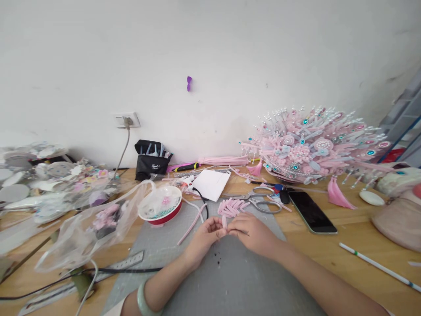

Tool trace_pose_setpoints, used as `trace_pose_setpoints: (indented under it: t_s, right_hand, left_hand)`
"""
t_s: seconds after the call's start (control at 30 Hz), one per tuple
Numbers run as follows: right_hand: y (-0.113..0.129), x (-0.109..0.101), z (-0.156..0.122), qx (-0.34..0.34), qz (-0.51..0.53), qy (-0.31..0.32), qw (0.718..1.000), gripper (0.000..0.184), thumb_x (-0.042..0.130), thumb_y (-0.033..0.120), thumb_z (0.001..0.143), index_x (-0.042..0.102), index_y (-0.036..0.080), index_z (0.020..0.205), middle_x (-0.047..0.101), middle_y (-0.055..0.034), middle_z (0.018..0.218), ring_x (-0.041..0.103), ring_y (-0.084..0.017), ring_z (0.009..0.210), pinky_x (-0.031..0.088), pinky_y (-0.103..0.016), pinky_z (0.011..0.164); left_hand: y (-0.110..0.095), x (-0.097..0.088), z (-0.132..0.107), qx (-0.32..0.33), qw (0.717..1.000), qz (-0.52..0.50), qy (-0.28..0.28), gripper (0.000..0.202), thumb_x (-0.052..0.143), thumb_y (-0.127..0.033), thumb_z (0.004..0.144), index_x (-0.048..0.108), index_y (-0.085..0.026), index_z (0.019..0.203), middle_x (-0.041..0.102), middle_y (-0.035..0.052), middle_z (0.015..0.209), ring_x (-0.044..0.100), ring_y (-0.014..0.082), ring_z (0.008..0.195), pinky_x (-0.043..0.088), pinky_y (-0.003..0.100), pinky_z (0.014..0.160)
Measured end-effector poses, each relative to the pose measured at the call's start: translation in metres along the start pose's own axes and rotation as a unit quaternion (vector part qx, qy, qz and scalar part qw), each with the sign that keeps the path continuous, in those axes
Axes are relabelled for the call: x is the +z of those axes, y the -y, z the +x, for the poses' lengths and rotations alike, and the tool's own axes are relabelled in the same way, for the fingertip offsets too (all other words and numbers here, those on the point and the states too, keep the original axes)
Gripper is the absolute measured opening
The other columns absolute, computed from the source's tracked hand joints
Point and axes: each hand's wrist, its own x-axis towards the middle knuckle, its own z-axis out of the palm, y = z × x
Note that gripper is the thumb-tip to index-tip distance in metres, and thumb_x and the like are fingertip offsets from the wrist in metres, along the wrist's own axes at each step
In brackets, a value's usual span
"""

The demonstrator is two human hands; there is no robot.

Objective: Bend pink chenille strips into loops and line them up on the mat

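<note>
My left hand (210,235) and my right hand (248,230) meet over the grey cutting mat (240,281). A short pink fuzzy stem piece (224,221) stands upright between the fingertips, pinched by my left hand. The fingers of my right hand press together right beside it; whether they grip the same piece is hard to make out. Just beyond lies a pile of similar pink pieces (233,206). Scissors (255,199) rest behind the pile, their handles to the right. A few dark specks lie on the mat below my hands.
A red-rimmed bowl of beads (169,217) and a plastic bag (88,245) stand left. Behind are a black pouch (151,166) and white paper (212,183). At right sit a large pink beaded headdress (305,153), a phone (312,213) and a white stick (378,265).
</note>
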Motion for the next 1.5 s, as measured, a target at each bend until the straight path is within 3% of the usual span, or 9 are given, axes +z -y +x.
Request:
trace_pose_setpoints:
  t_s: [0.13, 0.33, 0.83, 0.93, 1.03, 1.1, 1.17, 1.4, 1.5]
  right_hand:
    - [-0.015, -0.012, 0.003, 0.119, -0.105, -0.001, 0.987, 0.023, 0.044, 0.016, 0.08, 0.066, 0.023, 0.088, 0.067, -0.0029, 0.087, 0.058, -0.017, 0.079, 0.037, -0.026, 0.071]
    - [-0.037, -0.027, 0.002, 0.313, -0.245, 0.016, 0.918, 0.023, 0.043, 0.017, 0.079, 0.066, 0.019, 0.079, 0.069, -0.0081, 0.08, 0.062, -0.021, 0.074, 0.036, -0.026, 0.059]
    - [-0.045, -0.01, 0.002, 0.272, -0.234, -0.01, 0.933, 0.027, 0.04, 0.026, 0.083, 0.066, 0.02, 0.078, 0.066, -0.0048, 0.086, 0.059, -0.017, 0.078, 0.035, -0.023, 0.061]
    - [-0.043, -0.016, 0.002, 0.277, -0.236, -0.024, 0.931, 0.03, 0.037, 0.027, 0.083, 0.065, 0.018, 0.074, 0.066, -0.0057, 0.079, 0.058, -0.017, 0.073, 0.033, -0.023, 0.058]
    - [-0.042, -0.022, 0.003, 0.272, -0.227, -0.065, 0.933, 0.033, 0.036, 0.029, 0.084, 0.062, 0.018, 0.067, 0.064, -0.0049, 0.07, 0.056, -0.016, 0.067, 0.03, -0.024, 0.055]
    - [-0.04, -0.023, 0.003, 0.261, -0.21, -0.101, 0.937, 0.034, 0.036, 0.03, 0.084, 0.059, 0.018, 0.062, 0.062, -0.0037, 0.064, 0.053, -0.015, 0.062, 0.029, -0.023, 0.054]
    - [-0.04, -0.022, 0.003, 0.253, -0.19, -0.125, 0.94, 0.034, 0.037, 0.031, 0.083, 0.056, 0.017, 0.059, 0.06, -0.0028, 0.061, 0.051, -0.014, 0.059, 0.028, -0.023, 0.053]
    - [-0.041, -0.017, 0.002, 0.216, -0.101, -0.149, 0.96, 0.033, 0.039, 0.031, 0.082, 0.054, 0.017, 0.057, 0.055, -0.0017, 0.059, 0.047, -0.013, 0.057, 0.028, -0.024, 0.054]
    - [-0.034, -0.012, 0.004, 0.219, 0.026, -0.13, 0.967, 0.033, 0.042, 0.034, 0.08, 0.056, 0.016, 0.056, 0.052, -0.0004, 0.054, 0.044, -0.013, 0.055, 0.028, -0.024, 0.052]
  left_hand:
    - [0.001, 0.001, 0.0, -0.006, 0.999, 0.026, -0.042, 0.032, 0.06, -0.041, 0.067, 0.052, -0.016, 0.085, 0.048, -0.0043, 0.063, 0.039, 0.0077, 0.05, 0.028, 0.02, 0.049]
    - [0.001, 0.003, -0.001, -0.019, 0.998, 0.033, -0.048, 0.026, 0.055, -0.036, 0.07, 0.051, -0.016, 0.085, 0.05, -0.0044, 0.062, 0.041, 0.0075, 0.048, 0.03, 0.02, 0.05]
    - [0.005, 0.0, 0.001, 0.02, 0.991, 0.126, -0.042, 0.019, 0.05, -0.033, 0.072, 0.051, -0.017, 0.083, 0.051, -0.0031, 0.06, 0.042, 0.01, 0.048, 0.031, 0.022, 0.05]
    - [-0.007, -0.01, 0.0, 0.094, 0.943, 0.31, -0.076, 0.016, 0.047, -0.029, 0.075, 0.054, -0.019, 0.086, 0.054, 0.0, 0.064, 0.047, 0.0139, 0.051, 0.033, 0.024, 0.053]
    - [-0.024, -0.024, -0.001, 0.173, 0.788, 0.574, -0.138, 0.015, 0.046, -0.024, 0.076, 0.058, -0.018, 0.083, 0.059, 0.0086, 0.078, 0.055, 0.0236, 0.074, 0.034, 0.032, 0.069]
    - [-0.032, -0.033, -0.001, 0.125, 0.685, 0.697, -0.172, 0.019, 0.042, -0.024, 0.079, 0.058, -0.014, 0.081, 0.059, 0.0141, 0.079, 0.056, 0.0287, 0.079, 0.035, 0.035, 0.069]
    - [-0.034, -0.039, -0.001, 0.058, 0.632, 0.756, -0.159, 0.022, 0.041, -0.025, 0.079, 0.059, -0.012, 0.083, 0.06, 0.0173, 0.081, 0.058, 0.0297, 0.077, 0.037, 0.035, 0.065]
    - [-0.029, -0.04, 0.002, -0.015, 0.617, 0.777, -0.12, 0.024, 0.034, -0.013, 0.08, 0.057, -0.009, 0.084, 0.061, 0.0163, 0.08, 0.061, 0.0262, 0.073, 0.04, 0.032, 0.062]
    - [-0.034, -0.032, 0.001, 0.026, 0.673, 0.724, -0.151, 0.021, 0.034, -0.019, 0.082, 0.054, -0.013, 0.079, 0.061, 0.0103, 0.076, 0.059, 0.0209, 0.069, 0.039, 0.028, 0.06]
